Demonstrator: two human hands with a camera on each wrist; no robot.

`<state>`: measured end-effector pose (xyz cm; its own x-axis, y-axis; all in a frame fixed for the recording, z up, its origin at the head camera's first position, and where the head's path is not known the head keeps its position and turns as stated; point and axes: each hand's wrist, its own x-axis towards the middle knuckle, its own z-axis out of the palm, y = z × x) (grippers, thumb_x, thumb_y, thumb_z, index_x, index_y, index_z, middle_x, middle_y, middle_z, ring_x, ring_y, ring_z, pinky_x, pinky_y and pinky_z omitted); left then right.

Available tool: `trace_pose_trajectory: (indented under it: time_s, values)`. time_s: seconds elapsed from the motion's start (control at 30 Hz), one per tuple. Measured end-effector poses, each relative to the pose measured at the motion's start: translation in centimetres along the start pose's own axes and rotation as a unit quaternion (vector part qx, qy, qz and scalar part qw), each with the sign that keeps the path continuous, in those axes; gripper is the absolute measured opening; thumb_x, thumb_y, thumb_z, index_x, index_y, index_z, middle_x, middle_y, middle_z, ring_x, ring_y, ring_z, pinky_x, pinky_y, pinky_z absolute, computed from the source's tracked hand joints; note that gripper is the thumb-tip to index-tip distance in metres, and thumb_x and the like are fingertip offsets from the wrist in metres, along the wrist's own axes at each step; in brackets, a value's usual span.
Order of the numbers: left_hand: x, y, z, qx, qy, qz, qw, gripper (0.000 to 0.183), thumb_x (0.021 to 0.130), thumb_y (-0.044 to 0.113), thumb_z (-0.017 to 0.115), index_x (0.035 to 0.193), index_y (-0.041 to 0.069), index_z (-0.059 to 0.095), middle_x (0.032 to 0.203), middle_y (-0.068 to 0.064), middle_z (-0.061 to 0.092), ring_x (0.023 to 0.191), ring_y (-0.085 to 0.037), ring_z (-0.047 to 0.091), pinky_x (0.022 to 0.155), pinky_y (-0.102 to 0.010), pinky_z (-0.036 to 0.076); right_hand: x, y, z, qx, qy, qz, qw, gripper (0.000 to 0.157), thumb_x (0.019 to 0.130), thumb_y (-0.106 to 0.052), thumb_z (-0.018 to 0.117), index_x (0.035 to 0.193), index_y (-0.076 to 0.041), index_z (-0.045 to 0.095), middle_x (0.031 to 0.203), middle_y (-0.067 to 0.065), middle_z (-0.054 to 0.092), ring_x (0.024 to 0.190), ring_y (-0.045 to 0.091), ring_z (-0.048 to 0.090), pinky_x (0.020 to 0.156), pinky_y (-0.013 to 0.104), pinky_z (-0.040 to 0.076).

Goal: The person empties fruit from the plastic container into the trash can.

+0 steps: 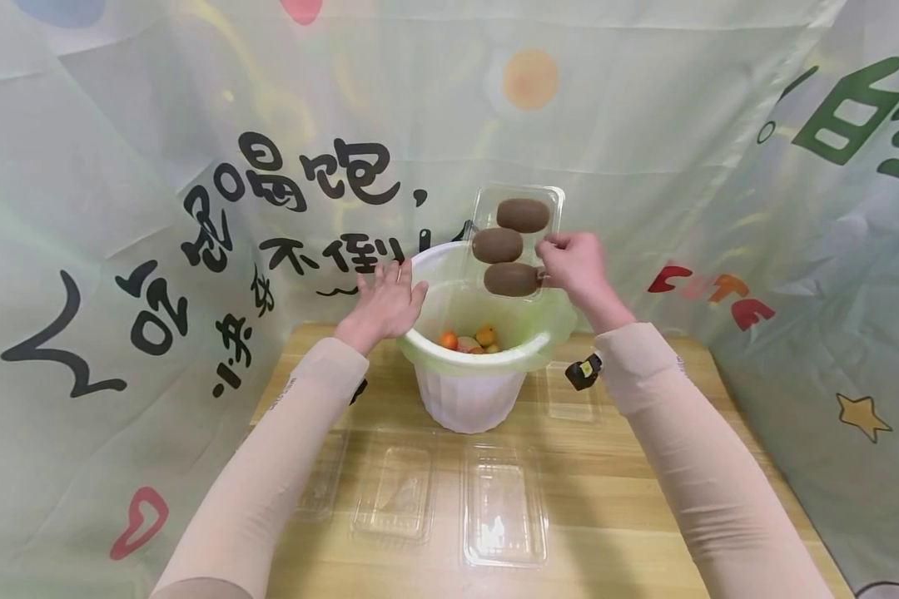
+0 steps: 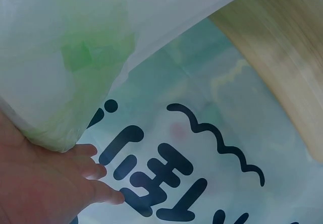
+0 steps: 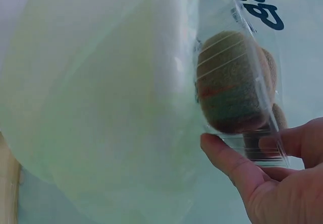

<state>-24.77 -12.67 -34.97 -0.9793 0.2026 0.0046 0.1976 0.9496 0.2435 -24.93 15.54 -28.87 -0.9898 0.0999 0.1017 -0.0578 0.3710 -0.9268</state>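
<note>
A white bin [image 1: 470, 399] with a pale green liner bag [image 1: 562, 320] folded over its rim stands on the table. Inside lie several small fruits [image 1: 486, 336], orange and yellowish. My right hand [image 1: 575, 270] grips the right edge of a clear plastic tray [image 1: 554, 200], which tilts over the bin's far side. Three brown kiwis [image 1: 498, 246] sit in the tray; the right wrist view shows a kiwi [image 3: 229, 82] through the plastic wall, thumb and fingers at its lower edge. My left hand [image 1: 386, 304] rests on the bin's left rim with fingers spread, against the liner [image 2: 60, 133].
Clear plastic trays lie on the wooden table [image 1: 607, 516]: one tray [image 1: 505, 512] in front, another tray [image 1: 395, 491] left of it, one at far left, and one tray [image 1: 569, 391] right of the bin. Printed cloth walls [image 1: 629, 125] enclose the back and sides.
</note>
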Motion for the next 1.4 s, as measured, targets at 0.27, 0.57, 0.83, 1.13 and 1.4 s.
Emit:
trace_pose_trajectory:
  time_s: [0.27,0.57,0.83,1.13,1.4]
  values:
    - [0.0,0.0,-0.1,0.002,-0.002,0.002,1.0000,0.070,0.106,0.048,0.016,0.159,0.003,0.009,0.164,-0.022,0.014,0.150,-0.047,0.008,0.116,-0.069,0.000,0.3,0.0,1.3,0.005,0.013,-0.004,1.000,0.024,0.093,-0.009,0.052,0.070,-0.004,0.057,0.065,0.003,0.052,0.064,0.015,0.064,0.065,0.028,0.060]
    - [0.0,0.0,0.0,0.000,-0.002,0.001,1.0000,0.069,0.106,0.047,0.017,0.159,0.003,0.010,0.164,-0.023,0.014,0.150,-0.047,0.007,0.116,-0.069,-0.001,0.6,0.2,2.1,-0.033,0.049,0.003,0.998,0.045,0.094,-0.014,0.051,0.137,-0.007,0.060,0.121,0.013,0.070,0.087,0.014,0.069,0.062,0.015,0.049]
    - [0.0,0.0,-0.1,-0.004,0.002,0.001,1.0000,0.069,0.106,0.047,0.017,0.159,0.003,0.011,0.164,-0.022,0.014,0.150,-0.047,0.007,0.116,-0.069,0.000,0.7,0.4,2.9,-0.039,0.108,-0.026,0.993,0.031,0.092,-0.014,0.052,0.108,-0.008,0.077,0.089,0.003,0.072,0.087,0.009,0.058,0.072,0.019,0.044]
    - [0.0,0.0,0.0,0.002,-0.002,0.005,1.0000,0.069,0.106,0.047,0.017,0.159,0.002,0.011,0.164,-0.023,0.015,0.150,-0.048,0.009,0.116,-0.070,0.001,0.4,0.4,3.2,-0.008,0.124,-0.031,0.992,0.034,0.094,-0.016,0.054,0.124,-0.011,0.070,0.122,0.007,0.070,0.109,0.010,0.062,0.092,0.025,0.049]
    - [-0.1,-0.1,-0.1,-0.001,0.000,0.006,1.0000,0.070,0.106,0.048,0.016,0.159,0.002,0.010,0.164,-0.023,0.014,0.150,-0.047,0.007,0.116,-0.069,0.000,0.4,0.6,3.4,0.003,0.129,-0.031,0.991,0.035,0.095,-0.017,0.054,0.127,-0.011,0.069,0.128,0.005,0.067,0.118,0.010,0.060,0.099,0.028,0.048]
